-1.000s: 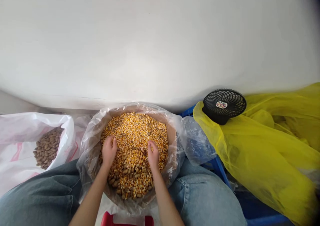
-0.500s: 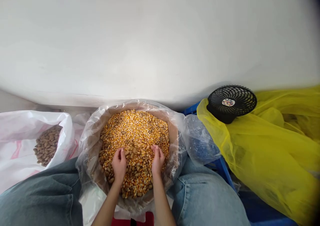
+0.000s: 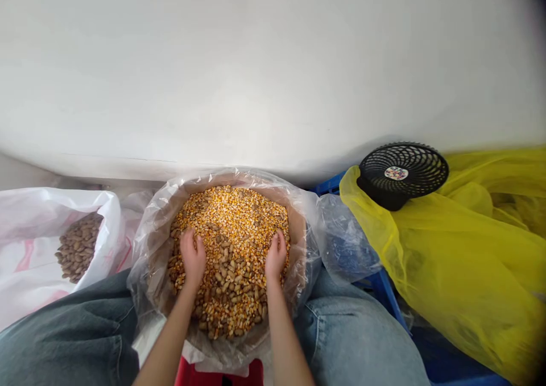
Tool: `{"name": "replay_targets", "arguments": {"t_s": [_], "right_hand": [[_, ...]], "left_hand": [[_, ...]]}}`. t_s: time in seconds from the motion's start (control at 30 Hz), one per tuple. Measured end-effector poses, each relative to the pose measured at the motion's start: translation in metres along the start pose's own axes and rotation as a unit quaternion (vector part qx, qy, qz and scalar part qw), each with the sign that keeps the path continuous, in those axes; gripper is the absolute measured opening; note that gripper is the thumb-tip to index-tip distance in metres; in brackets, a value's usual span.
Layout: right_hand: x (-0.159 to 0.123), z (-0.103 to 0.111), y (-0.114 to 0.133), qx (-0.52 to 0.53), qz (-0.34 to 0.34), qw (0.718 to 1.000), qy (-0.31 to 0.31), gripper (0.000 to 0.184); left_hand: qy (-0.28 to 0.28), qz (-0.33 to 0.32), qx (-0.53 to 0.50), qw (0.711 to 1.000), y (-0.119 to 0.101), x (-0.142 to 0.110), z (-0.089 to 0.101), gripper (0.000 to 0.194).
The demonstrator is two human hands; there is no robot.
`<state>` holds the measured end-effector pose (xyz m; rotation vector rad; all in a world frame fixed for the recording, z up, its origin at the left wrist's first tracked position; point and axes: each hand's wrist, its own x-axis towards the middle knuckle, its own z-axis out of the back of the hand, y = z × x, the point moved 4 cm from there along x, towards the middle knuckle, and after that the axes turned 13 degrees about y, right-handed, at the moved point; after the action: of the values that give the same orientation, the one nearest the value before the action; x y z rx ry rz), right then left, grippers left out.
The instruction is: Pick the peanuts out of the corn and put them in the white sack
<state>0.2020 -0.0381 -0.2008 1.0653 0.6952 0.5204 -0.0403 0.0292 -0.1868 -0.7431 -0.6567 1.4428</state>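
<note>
Between my knees stands a round, plastic-lined container holding loose corn kernels (image 3: 251, 204), with brown nuts that look like unshelled peanuts (image 3: 230, 269) gathered in the middle and front. My left hand (image 3: 193, 258) rests at the left side of the heap, its thumb apart and its fingertips against the kernels. On the opposite side my right hand (image 3: 276, 256) touches the corn in a similar way, thumb and fingers apart. Neither hand visibly grips anything. Clear plastic lining (image 3: 147, 249) folds outward over the rim all round.
At left, a white sack (image 3: 111, 221) holds more brown nuts (image 3: 80, 247). A black openwork basket (image 3: 403, 175) sits on yellow mesh (image 3: 452, 261) at right, over a blue crate (image 3: 384, 295). A white wall (image 3: 256, 79) rises behind; something red (image 3: 196, 373) shows below.
My hands have moved apart and slightly away from me, from the middle toward the sides of the heap. Their fingers have opened, and more nuts show between them.
</note>
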Motion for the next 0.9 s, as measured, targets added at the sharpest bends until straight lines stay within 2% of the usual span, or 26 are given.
{"name": "replay_targets", "arguments": {"t_s": [0.07,0.13,0.2,0.27,0.4,0.5,0.57,0.63,0.7,0.73,0.8,0.9], "right_hand": [[0.039,0.013,-0.017,-0.02,-0.027,0.999,-0.033,0.054],[0.069,0.016,-0.032,-0.027,-0.022,0.999,-0.013,0.056],[0.086,0.013,-0.042,-0.021,-0.004,1.0,0.007,0.054],[0.09,0.008,-0.046,0.006,0.004,1.0,0.03,0.05],[0.072,-0.004,-0.034,0.08,-0.011,0.991,0.105,0.04],[0.05,-0.009,-0.019,0.135,-0.021,0.976,0.168,0.036],[0.038,-0.01,-0.014,0.172,-0.033,0.966,0.188,0.04],[0.031,-0.006,-0.014,0.197,-0.037,0.967,0.159,0.043],[0.028,-0.002,-0.015,0.186,-0.023,0.975,0.123,0.043],[0.027,-0.002,-0.015,0.165,-0.015,0.978,0.123,0.042],[0.021,-0.007,-0.012,0.108,0.006,0.981,0.159,0.039],[0.004,-0.019,0.0,0.049,0.048,0.975,0.21,0.032]], "left_hand": [[-0.029,0.026,0.014,0.999,0.027,0.035,0.01,0.038],[-0.02,0.019,0.019,0.999,0.047,0.06,0.014,0.037],[-0.02,0.023,0.002,1.0,0.058,0.072,0.015,0.034],[-0.027,0.052,-0.056,0.997,0.06,0.074,0.014,0.033],[0.031,0.087,-0.207,0.974,0.039,0.06,0.002,0.036],[0.083,0.09,-0.275,0.954,0.016,0.04,-0.008,0.035],[0.097,0.098,-0.304,0.943,0.01,0.028,-0.009,0.036],[0.069,0.097,-0.287,0.951,0.012,0.022,-0.004,0.038],[0.031,0.083,-0.221,0.971,0.017,0.021,0.003,0.037],[0.03,0.072,-0.187,0.979,0.018,0.022,0.005,0.038],[0.078,0.04,-0.142,0.986,0.016,0.022,-0.001,0.038],[0.186,-0.018,-0.128,0.974,0.0,0.01,-0.02,0.034]]}}
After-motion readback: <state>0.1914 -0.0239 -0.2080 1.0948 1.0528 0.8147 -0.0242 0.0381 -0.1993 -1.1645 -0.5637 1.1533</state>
